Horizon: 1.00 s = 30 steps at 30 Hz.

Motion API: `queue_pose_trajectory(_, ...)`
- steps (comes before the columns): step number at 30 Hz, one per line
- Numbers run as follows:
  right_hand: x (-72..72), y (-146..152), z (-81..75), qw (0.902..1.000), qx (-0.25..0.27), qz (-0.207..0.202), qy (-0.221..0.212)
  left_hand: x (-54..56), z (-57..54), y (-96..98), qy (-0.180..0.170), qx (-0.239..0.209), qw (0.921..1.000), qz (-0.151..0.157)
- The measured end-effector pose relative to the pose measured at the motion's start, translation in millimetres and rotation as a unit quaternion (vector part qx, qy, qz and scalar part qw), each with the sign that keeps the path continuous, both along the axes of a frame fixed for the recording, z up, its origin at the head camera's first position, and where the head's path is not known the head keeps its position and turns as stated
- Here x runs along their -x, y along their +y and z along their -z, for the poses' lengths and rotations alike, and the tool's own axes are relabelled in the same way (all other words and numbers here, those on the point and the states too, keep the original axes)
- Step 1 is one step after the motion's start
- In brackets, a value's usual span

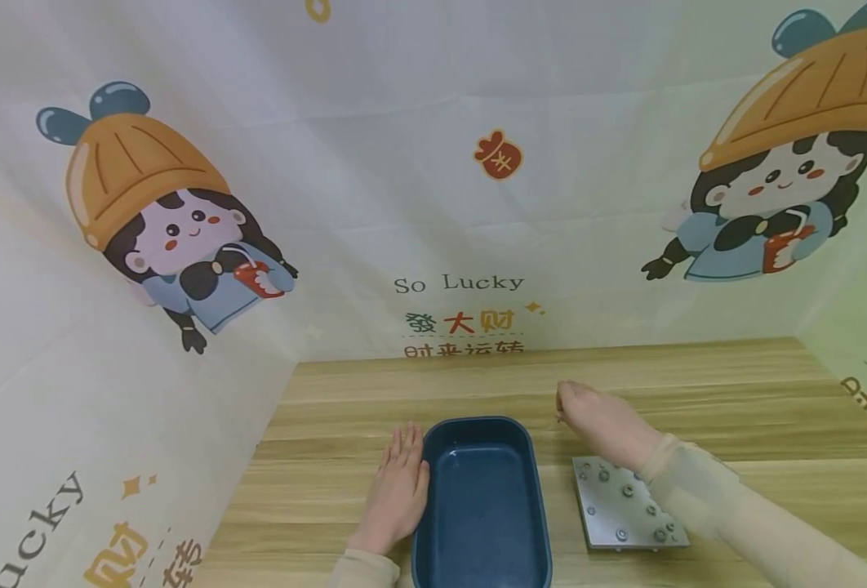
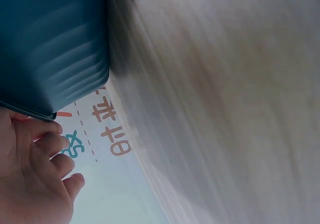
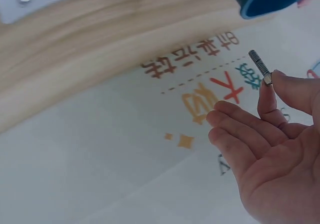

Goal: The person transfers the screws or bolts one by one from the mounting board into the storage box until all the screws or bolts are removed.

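Note:
A dark blue rectangular tray [image 1: 483, 514] stands on the table near its front. My left hand [image 1: 395, 490] rests against the tray's left rim, its fingers fairly straight. In the left wrist view the fingertips [image 2: 59, 129] touch the rim from outside. Beyond the tray's right side, my right hand [image 1: 606, 416] hovers above the table. Its thumb and index finger pinch a small threaded bolt [image 3: 259, 63] by the head, while the other fingers extend loosely. Below the right forearm lies a silver metal plate [image 1: 604, 514] with several bolts set in it.
The wood-grain table [image 1: 345, 408] meets a printed cloth backdrop [image 1: 375, 204] at the back and both sides. The right sleeve [image 1: 727, 498] covers the plate's right corner in the head view.

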State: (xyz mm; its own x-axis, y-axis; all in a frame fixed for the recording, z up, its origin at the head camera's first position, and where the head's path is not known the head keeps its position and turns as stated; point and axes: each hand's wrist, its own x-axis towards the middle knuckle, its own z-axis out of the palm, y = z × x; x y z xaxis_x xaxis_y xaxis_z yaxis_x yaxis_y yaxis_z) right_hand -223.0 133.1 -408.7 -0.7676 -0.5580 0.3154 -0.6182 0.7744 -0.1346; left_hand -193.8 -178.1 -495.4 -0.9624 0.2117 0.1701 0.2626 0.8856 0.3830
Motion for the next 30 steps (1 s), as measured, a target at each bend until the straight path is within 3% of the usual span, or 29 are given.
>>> queue_pose_trajectory(9, 4.7, -31.2, -12.4, 0.9982, -0.007, -0.048, 0.036, -1.4, -0.1, -1.1, -0.001, -0.004, 1.0000, -0.003)
queue_pose_trajectory(17, 8.4, -61.7, -9.4, 0.9911, -0.050, -0.094, 0.079, -1.1, 0.3, -0.5, -0.005, -0.003, 1.0000, -0.004)
queue_pose_trajectory(23, 5.9, -83.7, -4.3, 0.9897, -0.092, -0.109, 0.009, -1.1, 1.0, -0.6, -0.006, -0.007, 1.0000, -0.003)
queue_pose_trajectory(30, 3.0, -105.4, 0.3, 0.9855, -0.125, -0.112, -0.024, -1.0, 1.0, -1.8, 0.002, -0.008, 1.0000, 0.001)
